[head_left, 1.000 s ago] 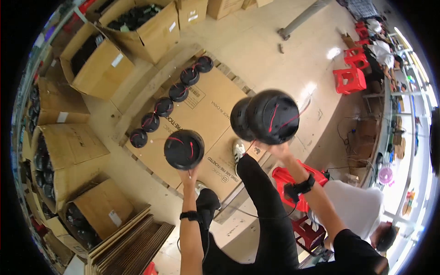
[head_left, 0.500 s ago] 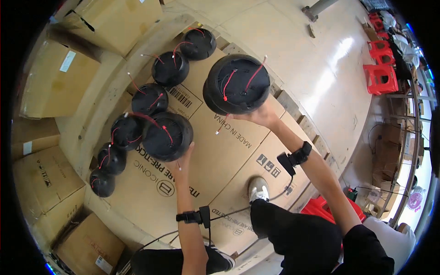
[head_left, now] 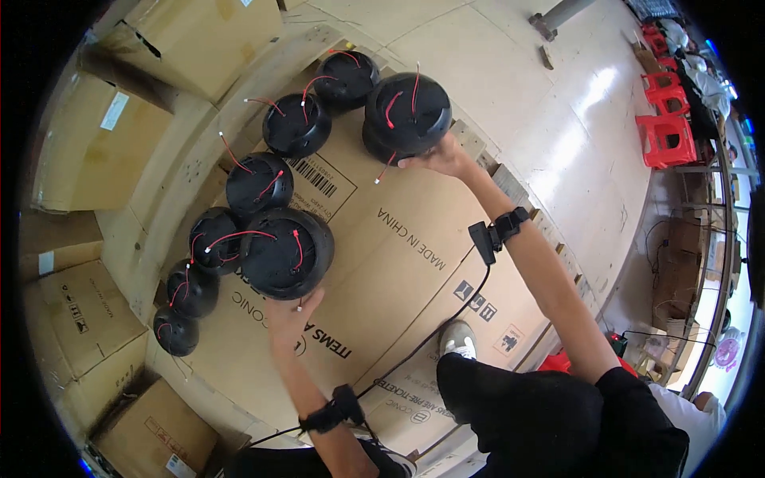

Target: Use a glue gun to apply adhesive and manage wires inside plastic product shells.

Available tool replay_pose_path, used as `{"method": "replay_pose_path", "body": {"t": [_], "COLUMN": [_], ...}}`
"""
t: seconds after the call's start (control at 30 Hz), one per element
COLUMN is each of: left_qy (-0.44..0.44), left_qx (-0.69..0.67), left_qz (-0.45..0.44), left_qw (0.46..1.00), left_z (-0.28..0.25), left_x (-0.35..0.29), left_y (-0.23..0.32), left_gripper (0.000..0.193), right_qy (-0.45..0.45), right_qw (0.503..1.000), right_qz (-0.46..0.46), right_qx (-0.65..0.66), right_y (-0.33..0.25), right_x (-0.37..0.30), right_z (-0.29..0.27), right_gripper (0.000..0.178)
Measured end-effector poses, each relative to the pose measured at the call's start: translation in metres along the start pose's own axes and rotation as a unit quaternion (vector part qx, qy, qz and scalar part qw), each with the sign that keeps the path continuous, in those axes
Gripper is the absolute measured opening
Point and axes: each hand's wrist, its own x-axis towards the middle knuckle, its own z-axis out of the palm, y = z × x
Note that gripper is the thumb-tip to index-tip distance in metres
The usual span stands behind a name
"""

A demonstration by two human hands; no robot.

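My right hand (head_left: pixel 446 158) is closed on the near right edge of a stack of black round housings (head_left: pixel 408 110) with red wires, at the far right corner of the cardboard. My left hand (head_left: pixel 293 315), a little blurred, grips the near edge of another black round housing (head_left: pixel 275 256); its fingers are partly hidden beneath it. Thin red wires with small connectors stick out of the tops. Several similar housings stand in a curved row along the left, among them one at the far end (head_left: pixel 347 77) and a small-looking one at the near end (head_left: pixel 176 333).
Large printed cardboard boxes (head_left: pixel 398 263) form the surface under the housings, on a wooden pallet (head_left: pixel 510 187). More cartons (head_left: pixel 103 147) stand at the left. Red stools (head_left: pixel 663 142) are at the far right. A black cable (head_left: pixel 430 338) runs between my wrist straps. My shoe (head_left: pixel 458 338) is near.
My right hand has carried its stack away from me, toward the far end of the row. My left hand and its housing have shifted slightly nearer and left.
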Motion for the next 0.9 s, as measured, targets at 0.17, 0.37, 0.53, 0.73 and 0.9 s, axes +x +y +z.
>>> {"method": "replay_pose_path", "body": {"t": [0.17,0.37,0.53,0.73,0.9], "left_qy": [0.033,0.167,0.225,0.392,0.331], "left_qx": [0.132,0.310,0.183,0.161,0.180], "left_qz": [-0.006,0.099,0.122,0.089,0.054], "left_qw": [0.991,0.931,0.949,0.902,0.925], "left_z": [-0.027,0.018,0.028,-0.042,-0.044], "left_x": [-0.047,-0.010,-0.016,-0.080,-0.075], "left_y": [0.137,0.147,0.141,0.106,0.028], "left_gripper": [0.109,0.123,0.122,0.114,0.111], "right_qy": [-0.070,0.111,0.134,0.148,0.170], "right_qw": [0.987,0.992,0.976,0.972,0.965], "right_qz": [0.103,0.060,-0.081,-0.079,-0.144], "right_qx": [-0.106,0.031,-0.150,-0.164,-0.141], "right_y": [-0.003,-0.038,-0.070,-0.094,-0.118], "right_x": [-0.002,-0.035,0.001,0.005,-0.064], "right_z": [-0.016,-0.034,-0.038,-0.002,0.047], "right_gripper": [0.095,0.141,0.139,0.123,0.128]}}
